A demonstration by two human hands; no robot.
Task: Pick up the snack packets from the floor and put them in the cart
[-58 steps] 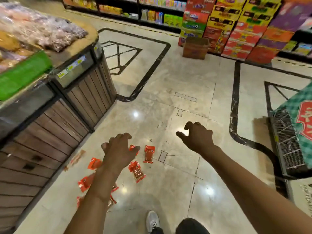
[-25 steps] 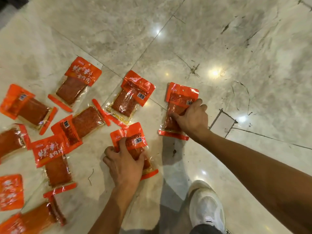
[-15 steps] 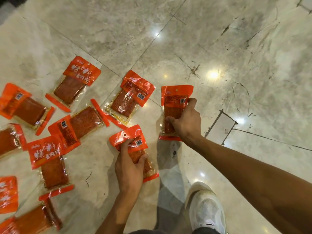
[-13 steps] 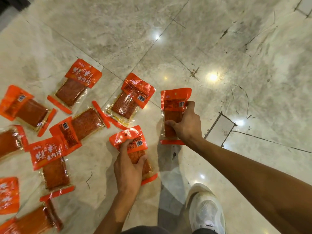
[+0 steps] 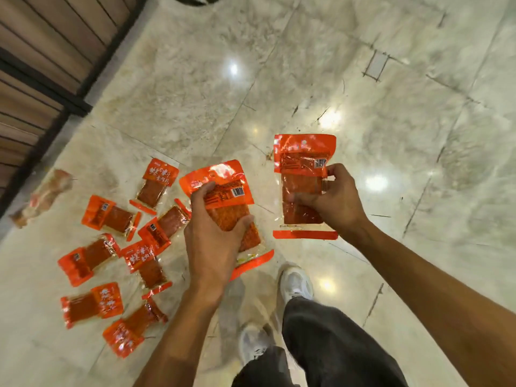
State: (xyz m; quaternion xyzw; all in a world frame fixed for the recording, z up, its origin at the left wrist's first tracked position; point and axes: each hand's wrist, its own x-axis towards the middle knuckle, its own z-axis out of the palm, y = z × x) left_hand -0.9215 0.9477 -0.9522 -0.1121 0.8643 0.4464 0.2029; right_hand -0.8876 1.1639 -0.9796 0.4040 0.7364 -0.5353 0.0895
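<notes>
Marble floor [image 5: 363,93] farther now; both hands' packets lifted clear.

The floor [image 5: 363,79] was polished marble-like stone, glossy with lamp glare. The snack packets [image 5: 111,216] were shiny orange and clear plastic film, crinkled. The cabinet [image 5: 33,65] was matt slatted wood; the trousers [image 5: 335,344] dark cloth

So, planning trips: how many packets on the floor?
7 packets left of the left hand: one top, two middle, two lower, two nearest. Blurred eighth maybe by the stand; more maybe hidden.
</notes>
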